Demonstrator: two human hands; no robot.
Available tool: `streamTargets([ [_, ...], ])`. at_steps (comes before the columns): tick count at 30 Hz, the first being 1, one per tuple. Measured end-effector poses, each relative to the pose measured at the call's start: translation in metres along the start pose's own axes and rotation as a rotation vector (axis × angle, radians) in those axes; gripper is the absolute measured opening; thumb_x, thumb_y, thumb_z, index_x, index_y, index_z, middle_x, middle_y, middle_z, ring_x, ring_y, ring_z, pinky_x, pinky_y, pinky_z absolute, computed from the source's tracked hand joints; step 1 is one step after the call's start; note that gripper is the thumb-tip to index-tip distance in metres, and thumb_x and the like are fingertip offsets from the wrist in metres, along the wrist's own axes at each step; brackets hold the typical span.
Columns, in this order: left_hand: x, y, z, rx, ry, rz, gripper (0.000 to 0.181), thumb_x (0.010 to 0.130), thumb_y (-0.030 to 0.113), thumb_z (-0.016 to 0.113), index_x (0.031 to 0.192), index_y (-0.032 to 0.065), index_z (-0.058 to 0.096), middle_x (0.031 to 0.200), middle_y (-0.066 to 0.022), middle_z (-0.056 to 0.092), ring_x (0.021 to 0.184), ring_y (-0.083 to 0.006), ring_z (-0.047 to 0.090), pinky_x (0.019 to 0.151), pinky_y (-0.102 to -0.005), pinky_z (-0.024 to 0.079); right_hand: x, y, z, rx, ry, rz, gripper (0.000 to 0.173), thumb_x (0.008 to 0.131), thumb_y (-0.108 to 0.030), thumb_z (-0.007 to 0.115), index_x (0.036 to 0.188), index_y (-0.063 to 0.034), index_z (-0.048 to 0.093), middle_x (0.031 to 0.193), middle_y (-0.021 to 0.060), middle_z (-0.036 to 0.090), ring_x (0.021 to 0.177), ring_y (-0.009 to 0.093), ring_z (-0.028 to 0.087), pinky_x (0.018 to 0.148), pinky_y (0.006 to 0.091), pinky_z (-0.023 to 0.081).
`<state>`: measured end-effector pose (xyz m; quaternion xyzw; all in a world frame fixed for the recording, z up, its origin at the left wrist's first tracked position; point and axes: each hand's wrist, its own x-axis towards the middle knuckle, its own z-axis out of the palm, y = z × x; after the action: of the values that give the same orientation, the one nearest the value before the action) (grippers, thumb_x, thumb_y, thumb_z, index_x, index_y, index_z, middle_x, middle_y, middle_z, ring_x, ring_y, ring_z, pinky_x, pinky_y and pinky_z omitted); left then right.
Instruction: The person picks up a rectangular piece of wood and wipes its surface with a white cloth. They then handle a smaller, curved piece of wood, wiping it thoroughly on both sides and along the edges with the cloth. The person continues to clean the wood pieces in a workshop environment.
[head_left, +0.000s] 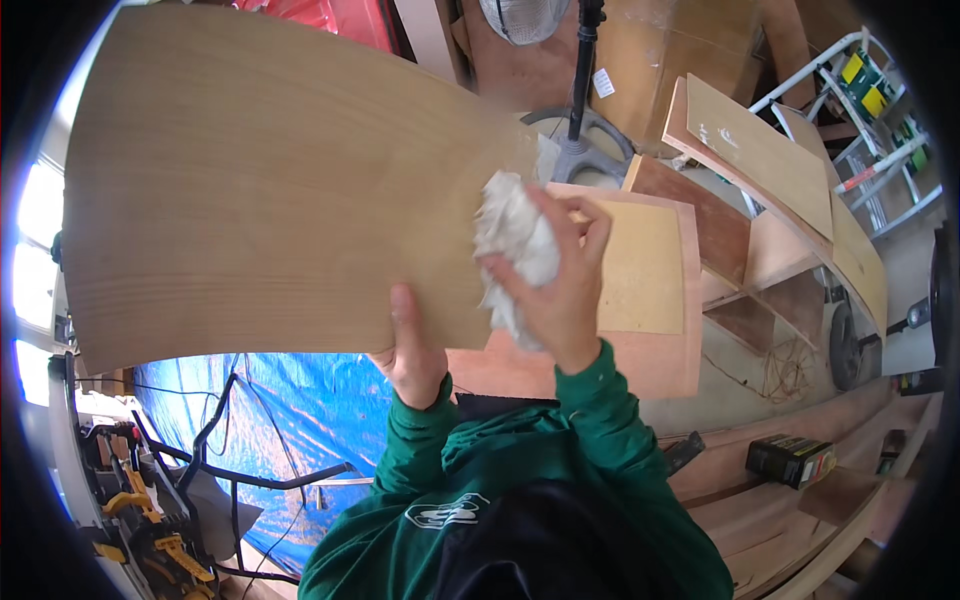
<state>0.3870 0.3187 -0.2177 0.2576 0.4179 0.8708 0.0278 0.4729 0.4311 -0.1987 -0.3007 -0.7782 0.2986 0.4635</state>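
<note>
A large, thin wood panel (255, 187) with visible grain fills the upper left of the head view, raised in front of me. My left hand (412, 352) grips its near edge, thumb on the upper face and the fingers hidden beneath. In my right hand (566, 277) is a crumpled white cloth (517, 240), pinched between thumb and fingers at the panel's right end. Whether the cloth presses on the wood there cannot be told exactly, as that end is blurred. Below and to the right lies a pinkish board (517, 367) with a smaller tan sheet (645, 270) on top.
A black fan stand (579, 82) rises behind the panel. Tilted boards (757, 157) and a stepladder (892, 165) stand at the right. A dark metal can (787, 459) sits at lower right. Blue tarp (300, 405) and yellow-and-black clamps (150, 525) are at left.
</note>
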Motion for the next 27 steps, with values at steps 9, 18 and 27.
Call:
streamTargets([
  [9, 0.002, 0.011, -0.010, -0.071, -0.084, -0.055, 0.030, 0.092, 0.005, 0.054, 0.122, 0.0047, 0.056, 0.120, -0.0088, 0.059, 0.105, -0.0190, 0.057, 0.091, -0.0343, 0.046, 0.042, 0.014, -0.023, -0.181, 0.161, -0.277, 0.069, 0.064, -0.020, 0.082, 0.127, -0.0151, 0.053, 0.126, 0.0111, 0.040, 0.094, 0.029, 0.049, 0.077, 0.0389, 0.047],
  [18, -0.001, 0.013, -0.005, 0.018, -0.137, -0.039, 0.029, 0.092, 0.005, 0.054, 0.121, 0.0027, 0.056, 0.117, -0.0099, 0.060, 0.102, -0.0189, 0.059, 0.087, -0.0322, 0.047, 0.042, 0.030, -0.023, 0.238, 0.187, -0.079, 0.030, 0.076, -0.012, 0.068, 0.105, -0.0053, 0.063, 0.095, 0.0139, 0.064, 0.078, 0.030, 0.060, 0.072, 0.0355, 0.048],
  [27, 0.004, 0.011, 0.004, 0.048, -0.107, -0.001, 0.028, 0.090, 0.001, 0.056, 0.118, 0.0031, 0.058, 0.116, -0.0085, 0.060, 0.102, -0.0162, 0.057, 0.088, -0.0311, 0.046, 0.041, 0.018, -0.029, -0.051, 0.070, -0.385, 0.040, 0.063, -0.011, 0.071, 0.102, -0.0158, 0.068, 0.086, 0.0052, 0.065, 0.070, 0.027, 0.058, 0.062, 0.0358, 0.049],
])
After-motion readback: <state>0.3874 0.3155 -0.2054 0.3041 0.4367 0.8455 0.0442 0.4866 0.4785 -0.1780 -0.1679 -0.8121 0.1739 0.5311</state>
